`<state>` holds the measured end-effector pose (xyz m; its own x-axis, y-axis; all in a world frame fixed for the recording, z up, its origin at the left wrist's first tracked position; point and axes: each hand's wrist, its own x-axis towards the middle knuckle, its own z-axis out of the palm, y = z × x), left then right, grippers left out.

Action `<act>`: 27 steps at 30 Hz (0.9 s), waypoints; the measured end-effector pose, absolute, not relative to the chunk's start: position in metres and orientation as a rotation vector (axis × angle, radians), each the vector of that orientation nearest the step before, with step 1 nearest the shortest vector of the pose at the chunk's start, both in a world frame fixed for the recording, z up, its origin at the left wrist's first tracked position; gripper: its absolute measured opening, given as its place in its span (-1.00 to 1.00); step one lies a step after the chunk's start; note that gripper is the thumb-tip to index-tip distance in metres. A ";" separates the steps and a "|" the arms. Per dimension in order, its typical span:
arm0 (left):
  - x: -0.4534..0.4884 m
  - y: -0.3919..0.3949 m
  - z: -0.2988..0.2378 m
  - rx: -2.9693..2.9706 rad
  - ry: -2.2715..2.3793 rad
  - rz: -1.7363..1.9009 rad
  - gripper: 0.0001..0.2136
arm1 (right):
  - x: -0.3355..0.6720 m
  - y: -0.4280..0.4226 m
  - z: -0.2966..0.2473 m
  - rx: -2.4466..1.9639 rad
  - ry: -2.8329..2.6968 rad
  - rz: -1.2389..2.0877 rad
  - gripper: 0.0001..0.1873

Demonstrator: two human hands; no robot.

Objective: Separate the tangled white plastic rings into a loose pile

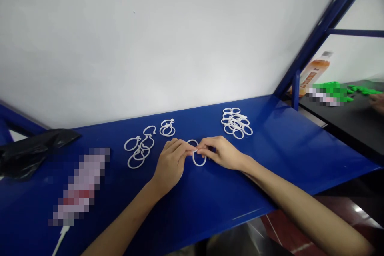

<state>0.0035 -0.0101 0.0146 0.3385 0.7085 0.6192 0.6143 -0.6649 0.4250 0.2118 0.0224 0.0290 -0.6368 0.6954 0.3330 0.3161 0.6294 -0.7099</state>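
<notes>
My left hand (pixel 171 163) and my right hand (pixel 220 152) meet at the middle of a blue table (pixel 210 200). Both pinch the same white plastic ring (pixel 198 161) between fingertips, low over the table top. A second small white ring (pixel 192 143) lies just behind the fingers. Loose white rings (pixel 139 147) lie spread out to the left of my left hand. A tighter pile of white rings (pixel 236 123) sits behind and to the right of my right hand.
A black plastic bag (pixel 30 150) lies at the far left. A blurred-out object (pixel 79 186) rests on the table at left. A white wall stands behind. At the right, an orange bottle (pixel 313 73), green pieces (pixel 345 90) and another person's hand (pixel 378 102) are on a dark table.
</notes>
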 end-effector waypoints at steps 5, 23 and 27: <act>0.001 -0.010 0.015 2.441 1.210 1.286 -0.76 | 0.212 0.016 0.032 -0.662 -2.354 0.674 -0.81; 0.002 -0.006 -0.002 2.548 1.588 0.699 -0.81 | 0.292 0.086 0.017 -1.300 -1.937 -0.077 -0.87; 0.002 -0.006 0.000 2.538 1.591 0.710 -0.90 | 0.298 0.098 0.006 -1.338 -2.001 -0.091 -0.84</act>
